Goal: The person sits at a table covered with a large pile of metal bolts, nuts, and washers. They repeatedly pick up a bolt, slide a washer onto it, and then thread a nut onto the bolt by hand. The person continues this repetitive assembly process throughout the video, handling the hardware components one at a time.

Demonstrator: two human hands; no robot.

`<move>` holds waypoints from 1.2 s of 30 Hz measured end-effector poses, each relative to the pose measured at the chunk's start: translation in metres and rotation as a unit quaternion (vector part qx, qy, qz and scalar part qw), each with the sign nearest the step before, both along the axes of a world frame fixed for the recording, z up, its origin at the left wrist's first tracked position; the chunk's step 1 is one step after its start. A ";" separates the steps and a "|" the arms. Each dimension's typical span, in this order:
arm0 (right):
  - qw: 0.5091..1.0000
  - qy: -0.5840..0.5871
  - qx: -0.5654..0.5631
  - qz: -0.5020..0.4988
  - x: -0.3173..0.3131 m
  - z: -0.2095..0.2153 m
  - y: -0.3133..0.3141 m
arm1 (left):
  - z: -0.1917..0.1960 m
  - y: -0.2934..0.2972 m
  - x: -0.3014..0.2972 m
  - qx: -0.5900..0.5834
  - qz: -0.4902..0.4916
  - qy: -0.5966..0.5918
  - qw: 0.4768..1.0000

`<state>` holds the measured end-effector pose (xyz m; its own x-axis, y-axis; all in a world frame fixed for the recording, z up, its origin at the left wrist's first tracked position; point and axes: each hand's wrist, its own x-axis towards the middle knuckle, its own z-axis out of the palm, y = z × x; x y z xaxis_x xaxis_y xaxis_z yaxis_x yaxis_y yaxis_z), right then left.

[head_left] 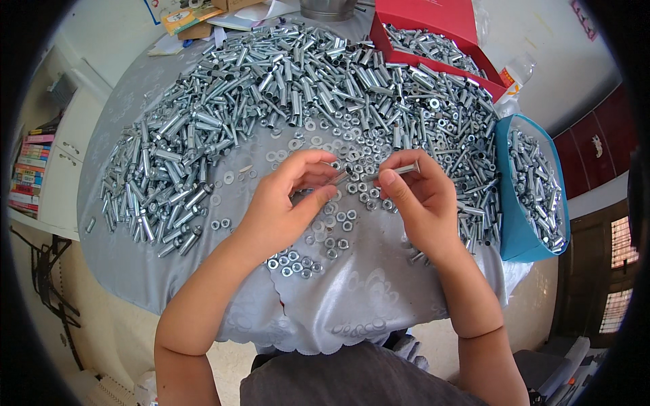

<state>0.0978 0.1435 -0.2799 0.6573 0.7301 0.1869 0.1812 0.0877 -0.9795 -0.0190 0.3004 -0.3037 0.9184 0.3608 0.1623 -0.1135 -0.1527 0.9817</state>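
Tablecloth (pixel 365 294) lies bare along its near edge, left hand (pixel 281 193) pinching a small metal piece (pixel 339 178), right hand (pixel 430 206) a metal rod (pixel 407 169).

From where I stand, the bare left arm (pixel 215 287) and right arm (pixel 472 287) reach forward, angled inward. The left hand (pixel 284 195) curls its fingers (pixel 313 158) toward its thumb (pixel 317 201); nearby, the right hand (pixel 426 203) pinches firmly.
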 end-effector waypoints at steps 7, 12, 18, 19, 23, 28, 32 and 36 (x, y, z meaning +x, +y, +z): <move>1.000 -0.011 0.009 -0.005 -0.002 -0.005 0.002 | 0.004 -0.004 -0.002 -0.038 -0.024 0.006 0.999; 0.997 -0.063 -0.028 0.027 -0.002 -0.007 0.002 | 0.002 -0.003 -0.001 0.012 -0.040 0.010 0.999; 0.978 -0.185 -0.081 0.050 -0.001 -0.009 0.002 | 0.003 -0.006 -0.002 -0.021 -0.050 0.011 0.998; 0.972 -0.210 -0.076 0.070 0.001 -0.012 0.001 | 0.003 -0.007 -0.002 -0.027 -0.054 0.013 0.998; 0.914 -0.359 -0.107 0.156 0.002 -0.014 0.003 | 0.000 -0.009 -0.003 -0.087 -0.076 -0.001 0.993; 0.945 -0.301 -0.078 0.103 -0.006 -0.010 0.005 | 0.009 -0.008 -0.002 -0.165 -0.070 0.002 0.984; 0.940 -0.313 -0.087 0.101 -0.003 -0.008 0.005 | 0.010 -0.005 0.000 -0.165 -0.058 -0.036 0.984; 0.945 -0.281 -0.123 0.116 -0.006 -0.007 0.006 | 0.011 -0.004 -0.004 -0.138 -0.035 0.021 0.990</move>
<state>0.0920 0.1492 -0.2870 0.3207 0.9094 0.2649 0.6828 -0.0282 -0.7301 -0.0229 0.2960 -0.2927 0.9467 0.3210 0.0270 -0.0717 0.1283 0.9891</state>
